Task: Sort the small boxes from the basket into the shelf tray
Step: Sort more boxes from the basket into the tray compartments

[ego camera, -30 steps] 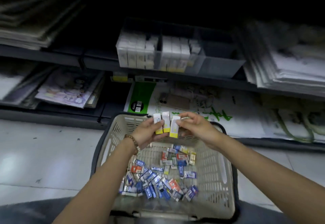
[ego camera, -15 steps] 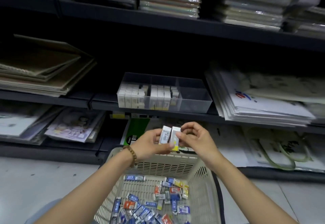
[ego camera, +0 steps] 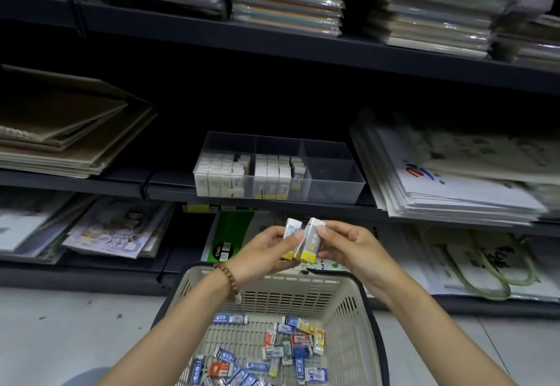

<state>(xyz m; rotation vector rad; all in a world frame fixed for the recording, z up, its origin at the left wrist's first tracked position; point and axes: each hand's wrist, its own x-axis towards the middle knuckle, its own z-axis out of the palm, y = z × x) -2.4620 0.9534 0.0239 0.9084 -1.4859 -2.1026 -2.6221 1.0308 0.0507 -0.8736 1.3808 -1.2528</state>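
Observation:
Above the basket, my left hand (ego camera: 266, 250) and my right hand (ego camera: 348, 247) together grip a small bunch of white-and-yellow boxes (ego camera: 309, 241), held upright between the fingers. The beige basket (ego camera: 272, 282) below holds several small blue, red and yellow boxes (ego camera: 272, 352) scattered on its floor. On the middle shelf stands the clear shelf tray (ego camera: 333, 182) with three compartments: the left and middle ones are packed with white boxes (ego camera: 242, 173), the right one looks empty. My hands are below and in front of the tray.
Brown card sheets (ego camera: 69, 137) lie left of the tray and stacked printed bags (ego camera: 448, 179) to its right. The top shelf carries wrapped paper stacks (ego camera: 288, 0). Lower shelf holds booklets (ego camera: 112, 231) and a green pack (ego camera: 230, 234). Grey floor (ego camera: 60, 325) lies left of the basket.
The view has tilted up, so the shelf tray sits higher and clearer and the basket lower. My hands have risen a little with the boxes and squeezed them closer together.

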